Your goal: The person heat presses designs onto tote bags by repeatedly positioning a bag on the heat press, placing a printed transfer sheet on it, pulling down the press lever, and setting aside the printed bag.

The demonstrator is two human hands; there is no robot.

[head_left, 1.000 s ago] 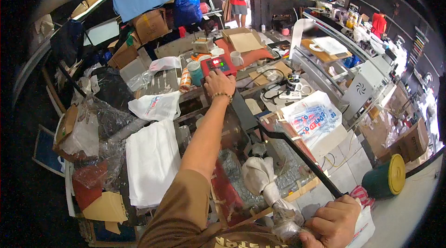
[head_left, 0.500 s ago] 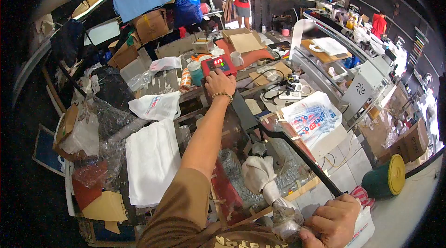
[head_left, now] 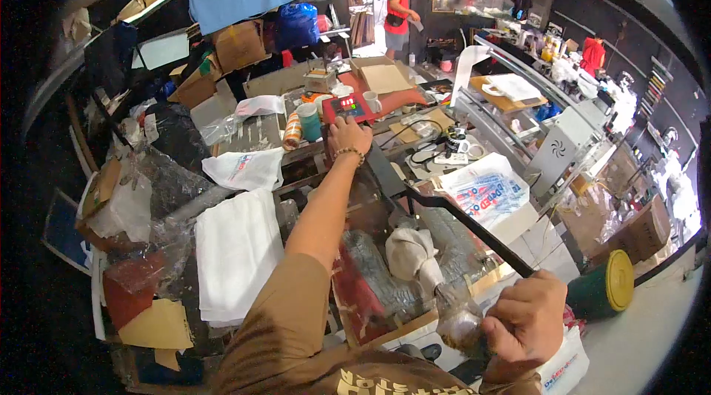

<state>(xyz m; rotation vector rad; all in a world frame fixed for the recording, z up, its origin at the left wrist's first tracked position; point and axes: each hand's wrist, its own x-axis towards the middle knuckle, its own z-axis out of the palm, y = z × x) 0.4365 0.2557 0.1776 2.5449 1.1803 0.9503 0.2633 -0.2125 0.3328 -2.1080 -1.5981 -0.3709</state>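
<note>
My left hand (head_left: 349, 134) reaches forward to a red control box (head_left: 346, 106) with a lit red display, fingertips on its near edge, holding nothing. A beaded bracelet sits on that wrist. My right hand (head_left: 526, 317) is closed around the end of a long black lever handle (head_left: 474, 231) that runs up and left to the dark press machine (head_left: 385, 173) below my left forearm. A knotted white cloth bundle (head_left: 412, 258) and silvery bubble wrap (head_left: 378, 276) lie under the lever.
A stack of white fabric (head_left: 237, 250) lies to the left, printed plastic bags (head_left: 485, 193) to the right. A teal cup (head_left: 309, 121) and white mug (head_left: 372, 101) flank the control box. A green bin with a yellow lid (head_left: 603, 290) stands bottom right. A person in red (head_left: 400, 21) stands far back.
My right hand and the lever end sit somewhat higher in view than before. My left hand stays at the control box. The whole view has shifted slightly.
</note>
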